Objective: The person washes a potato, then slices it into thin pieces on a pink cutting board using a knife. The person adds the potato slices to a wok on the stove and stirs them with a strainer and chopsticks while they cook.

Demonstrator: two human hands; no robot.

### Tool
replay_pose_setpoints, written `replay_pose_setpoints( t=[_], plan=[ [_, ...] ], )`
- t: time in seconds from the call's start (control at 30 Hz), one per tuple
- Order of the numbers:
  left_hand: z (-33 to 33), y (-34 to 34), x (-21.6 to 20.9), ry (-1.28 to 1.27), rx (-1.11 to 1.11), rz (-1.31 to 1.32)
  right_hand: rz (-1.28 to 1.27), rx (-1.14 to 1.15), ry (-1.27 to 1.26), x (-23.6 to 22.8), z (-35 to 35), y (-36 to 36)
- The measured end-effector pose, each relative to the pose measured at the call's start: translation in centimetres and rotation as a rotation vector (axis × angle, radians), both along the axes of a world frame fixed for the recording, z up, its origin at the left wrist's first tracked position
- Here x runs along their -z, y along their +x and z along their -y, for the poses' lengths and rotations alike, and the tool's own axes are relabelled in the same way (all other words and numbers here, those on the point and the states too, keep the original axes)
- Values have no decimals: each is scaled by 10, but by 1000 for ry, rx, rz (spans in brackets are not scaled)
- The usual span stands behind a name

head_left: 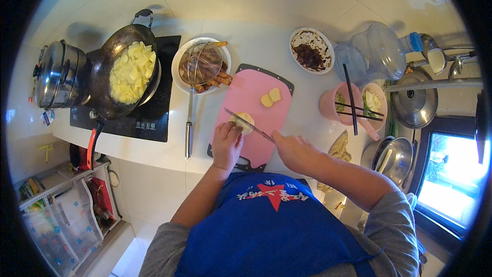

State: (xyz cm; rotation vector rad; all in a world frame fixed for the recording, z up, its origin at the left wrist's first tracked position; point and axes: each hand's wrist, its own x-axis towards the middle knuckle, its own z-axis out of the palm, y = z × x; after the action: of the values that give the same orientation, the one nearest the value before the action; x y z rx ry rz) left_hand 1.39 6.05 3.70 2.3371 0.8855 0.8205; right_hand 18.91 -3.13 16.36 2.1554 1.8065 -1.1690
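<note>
On a pink cutting board (pixel 259 123) with dark ends, my left hand (pixel 227 142) pins down a pale yellow, rounded piece (pixel 244 122) that looks like a peeled potato. My right hand (pixel 292 150) grips a knife (pixel 256 129) whose blade lies across that piece, close to my left fingertips. The knife's handle is hidden in my fist. Farther up the board lie two cut yellow slices (pixel 270 97), apart from the blade.
At left, a wok (pixel 118 38) of pale yellow chunks sits on a black cooktop (pixel 154 128) beside a lidded pot (pixel 51 77). A strainer (pixel 205 64) rests over a white bowl (pixel 179 72). Rightward stand a bowl of dark food (pixel 311 56), a water jug (pixel 376 51) and chopsticks (pixel 350 97) across pink containers (pixel 328 105).
</note>
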Motion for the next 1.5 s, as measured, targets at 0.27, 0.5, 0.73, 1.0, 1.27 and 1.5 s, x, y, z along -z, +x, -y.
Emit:
replay_pose_setpoints(
  t=[0.27, 0.5, 0.73, 1.0, 1.27, 1.5],
  plan=[
    [-7, 3, -2, -74, -33, 3, 10, -9, -30, -7, -24, -2],
    [-11, -1, 0, -134, -51, -28, -3, -43, -55, -10, -37, -2],
    [-6, 4, 3, -138, -17, -4, -10, 34, -137, -9, -32, 10],
    [3, 7, 5, -85, 23, 7, 20, 40, -227, -20, -15, 11],
    [2, 9, 5, -87, -1, -5, 1, 52, -244, -17, -20, 6],
    [2, 10, 2, -92, -14, 11, -24, 26, -197, -12, -18, 8]
  ],
)
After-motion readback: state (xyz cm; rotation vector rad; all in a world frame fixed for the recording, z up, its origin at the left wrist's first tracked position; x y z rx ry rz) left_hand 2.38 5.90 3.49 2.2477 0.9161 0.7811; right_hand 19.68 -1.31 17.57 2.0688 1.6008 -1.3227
